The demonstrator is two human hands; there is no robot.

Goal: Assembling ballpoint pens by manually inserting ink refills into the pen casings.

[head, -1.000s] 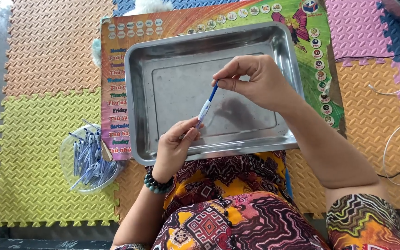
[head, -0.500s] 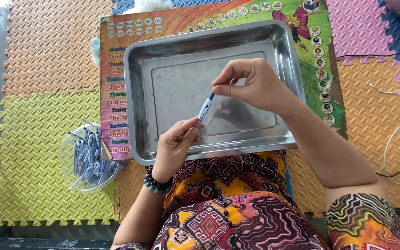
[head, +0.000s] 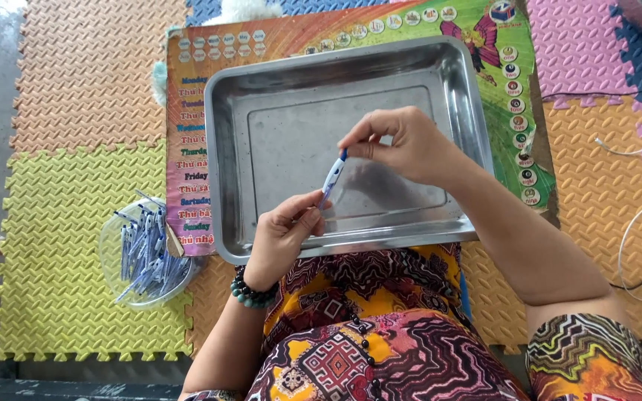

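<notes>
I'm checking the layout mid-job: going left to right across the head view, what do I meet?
Clear bowl of blue pens → left hand → pen held between both hands → right hand → white cable on the mats. The hands and pen are over the metal tray.

The rectangular steel tray (head: 276, 96) at centre looks dull-brushed, faintly reflective metal. The colourful interlocking floor mats (head: 76, 96) are matt, ridged foam. The clear round bowl (head: 113, 245) at lower left is glossy plastic. The printed poster board (head: 187, 134) under the tray has a smooth sheen.
</notes>
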